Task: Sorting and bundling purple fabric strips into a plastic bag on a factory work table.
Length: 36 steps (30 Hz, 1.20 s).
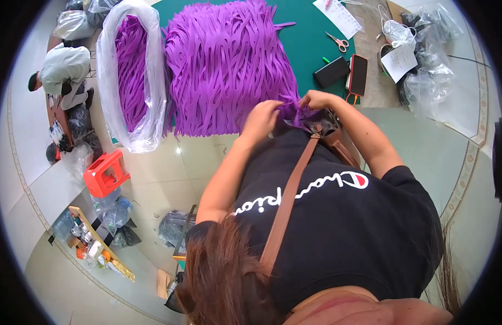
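Observation:
A wide heap of purple strap-like strips (pixel 224 70), joined in flat layers, lies on the green table top (pixel 310 32). At its near right corner, just in front of my body, a small bunch of purple strips (pixel 297 116) is between my hands. My left hand (pixel 261 120) is closed with its fingertips at the left side of this bunch. My right hand (pixel 317 100) pinches the bunch from the right, fingers bent. Just below it, a brown shoulder bag (pixel 329 132) hangs against me on its strap.
Left of the heap, a clear plastic bag (pixel 156 103) holds more purple strips. Right of it lie scissors (pixel 337 42), a black case (pixel 331 73), a phone (pixel 358 76) and paper (pixel 337 16). A red stool (pixel 106 173) stands at left; another person (pixel 64 67) is beyond.

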### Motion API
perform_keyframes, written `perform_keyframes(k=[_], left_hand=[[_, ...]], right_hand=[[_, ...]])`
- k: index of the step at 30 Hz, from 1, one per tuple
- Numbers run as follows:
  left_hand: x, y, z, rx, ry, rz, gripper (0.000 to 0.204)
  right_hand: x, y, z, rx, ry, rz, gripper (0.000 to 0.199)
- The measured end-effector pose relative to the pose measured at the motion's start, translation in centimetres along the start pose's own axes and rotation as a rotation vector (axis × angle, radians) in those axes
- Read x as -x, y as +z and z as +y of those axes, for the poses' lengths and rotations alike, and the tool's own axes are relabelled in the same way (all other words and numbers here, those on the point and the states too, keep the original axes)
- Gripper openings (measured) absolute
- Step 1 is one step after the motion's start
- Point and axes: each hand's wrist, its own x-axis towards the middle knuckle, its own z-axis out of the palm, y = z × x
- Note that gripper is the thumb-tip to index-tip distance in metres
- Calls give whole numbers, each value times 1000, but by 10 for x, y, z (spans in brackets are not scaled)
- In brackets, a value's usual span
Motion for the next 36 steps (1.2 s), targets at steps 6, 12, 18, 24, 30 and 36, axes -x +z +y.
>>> perform_keyframes(k=[6,12,18,24,30,36], left_hand=[[-40,109,-45,-621,114,-25,24],[-25,115,-32,-869,129,-214,23],[-9,77,-24,-426,341,-65,26],[-8,-2,11,12,6,31,29],[-79,-63,-11,-364,185,304,25],[-151,-106,-95,-977,82,-11,40]], right_hand=[[6,-1,-10,79,-49,172,51],[-47,-33,7,-458,16,683,28],[-127,-93,-73,-716,102,774,110],[-177,-127,-113,-480,385,735,145],[-213,-128,-79,-458,346,915,114],[-217,-126,-100,-886,379,700,79]])
